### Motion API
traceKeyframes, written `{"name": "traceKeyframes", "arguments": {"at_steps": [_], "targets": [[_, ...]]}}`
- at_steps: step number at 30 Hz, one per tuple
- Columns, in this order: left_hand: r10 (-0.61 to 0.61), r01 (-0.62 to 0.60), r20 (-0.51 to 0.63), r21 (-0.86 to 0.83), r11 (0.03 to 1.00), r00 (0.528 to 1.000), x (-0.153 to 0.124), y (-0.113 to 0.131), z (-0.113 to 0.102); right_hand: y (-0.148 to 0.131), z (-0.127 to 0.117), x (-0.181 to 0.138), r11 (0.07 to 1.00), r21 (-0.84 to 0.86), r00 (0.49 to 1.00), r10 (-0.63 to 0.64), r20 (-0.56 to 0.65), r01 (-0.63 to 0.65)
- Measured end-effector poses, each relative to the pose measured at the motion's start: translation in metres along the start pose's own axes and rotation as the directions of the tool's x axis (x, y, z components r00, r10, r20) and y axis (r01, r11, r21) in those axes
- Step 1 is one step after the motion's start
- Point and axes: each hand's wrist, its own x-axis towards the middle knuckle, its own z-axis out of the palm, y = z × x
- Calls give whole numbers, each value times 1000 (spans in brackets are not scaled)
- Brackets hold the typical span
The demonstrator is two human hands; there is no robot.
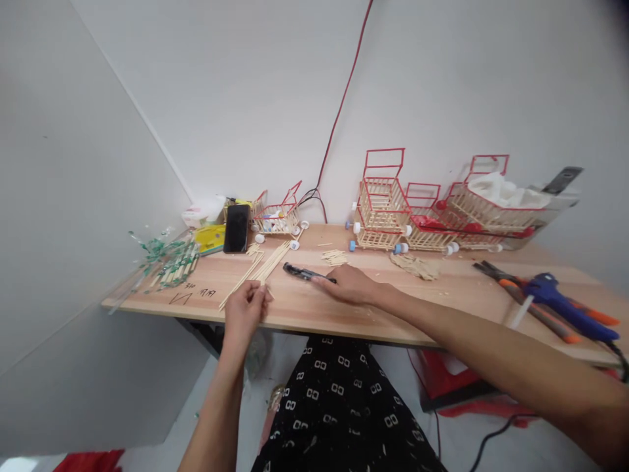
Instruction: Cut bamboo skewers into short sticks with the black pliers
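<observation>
My left hand is at the table's front edge, with thumb and fingers pinched at the near end of some thin wooden sticks. The sticks fan out flat and point away toward the back. To their right, my right hand is closed around a dark hand tool, whose head points left toward the sticks. The tool's exact kind is not clear. Just beyond my right hand lies a small pile of short cut sticks.
Miniature stick shopping carts line the wall. A phone leans at back left, near wrapped stick bundles. On the right lie a blue glue gun and orange-handled pliers. A red cable hangs on the wall.
</observation>
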Motion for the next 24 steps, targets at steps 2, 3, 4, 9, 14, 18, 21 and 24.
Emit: {"name": "traceKeyframes", "arguments": {"at_steps": [2, 3, 4, 9, 14, 18, 21, 24], "targets": [[-16, 14, -16, -103, 995, 1000, 4, -5, -7, 4, 0, -3, 996, 95, 999, 8, -54, -3], [-9, 8, -10, -115, 993, 1000, 5, -6, -9, 6, 1, -4, 987, 163, 997, 15, -75, -2], [2, -3, -10, -94, 996, 1000, 6, -5, -11, 7, 1, -5, 970, 244, 995, 23, -92, 0], [189, -141, -41, 520, 843, 981, 2, 9, -8, 15, 7, -1, 780, 621, 971, 82, -223, 77], [296, -452, 345, 746, 489, 891, 10, 20, -8, 37, 19, 6, 528, 844, 922, 271, -276, 97], [267, -689, 637, 635, 349, 723, 28, 22, -16, 51, 21, 8, 454, 888, 895, 361, -262, 77], [236, -738, 701, 618, 271, 674, 37, 23, -18, 53, 21, 8, 443, 894, 905, 347, -245, 72], [223, -725, 690, 652, 222, 689, 40, 21, -17, 51, 23, 9, 425, 901, 912, 329, -244, 87]]}}
